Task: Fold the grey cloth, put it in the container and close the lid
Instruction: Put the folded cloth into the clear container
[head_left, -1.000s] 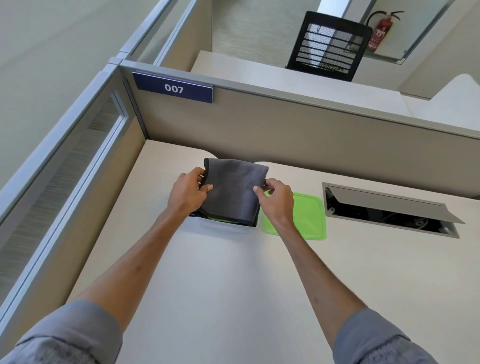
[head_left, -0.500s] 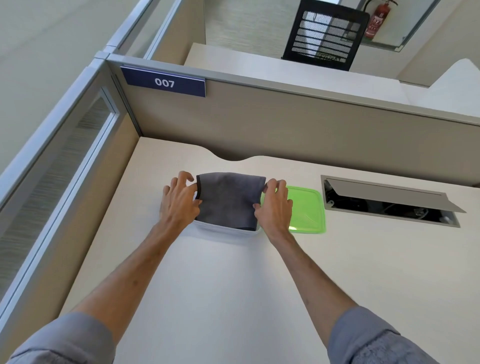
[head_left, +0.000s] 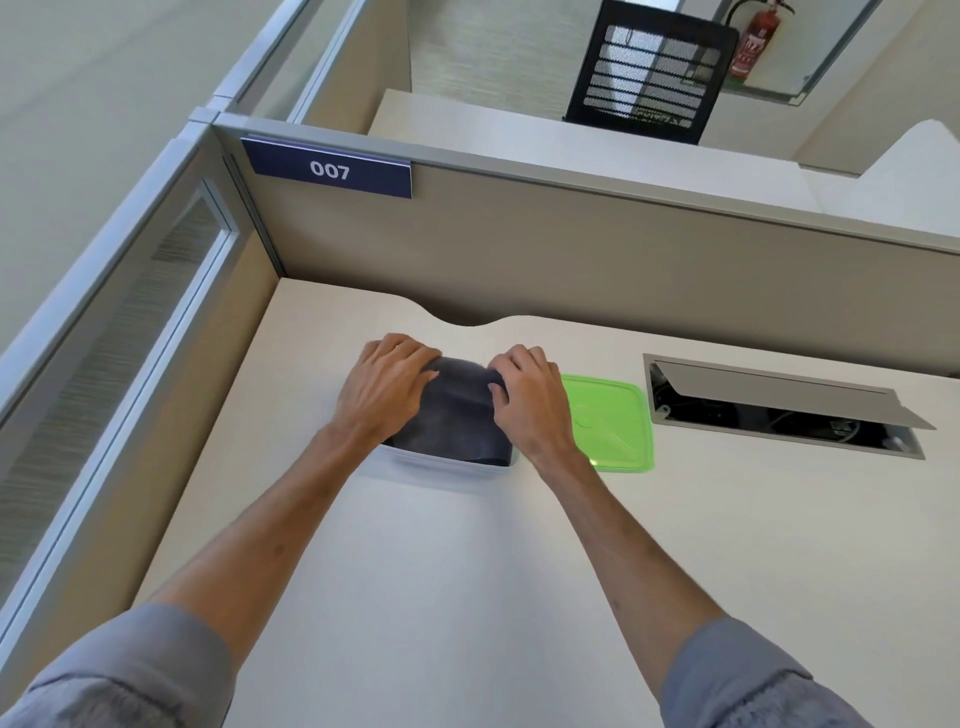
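1. The grey cloth (head_left: 451, 415) is lying folded inside the container (head_left: 441, 464), filling it from wall to wall. Its dark top is bulging a little above the pale rim, so I am judging the folding done and the placing nearly done.

2. The folded cloth is reading as a rough rectangle. Its long axis seems to be running near to far, tilted slightly to the left at the far end, though my hands are covering both far corners, so I cannot tell its full outline. A folded edge is showing along the near side, just behind the container's near wall.

3. My left hand (head_left: 387, 392) is pressing flat on the cloth's far-left part with fingers together and curled over the far edge. My right hand (head_left: 530, 397) is doing the same on the far-right part, thumb resting on the fabric. Neither is pinching anything; both are pushing the cloth down.

4. The green lid (head_left: 613, 423) is lying flat on the desk (head_left: 467, 597), just to the right of the container and partly under my right wrist. It is untouched, so closing is what I am judging to be left.

5. Further right, the cable hatch (head_left: 779, 408) is standing open, well apart from the work.
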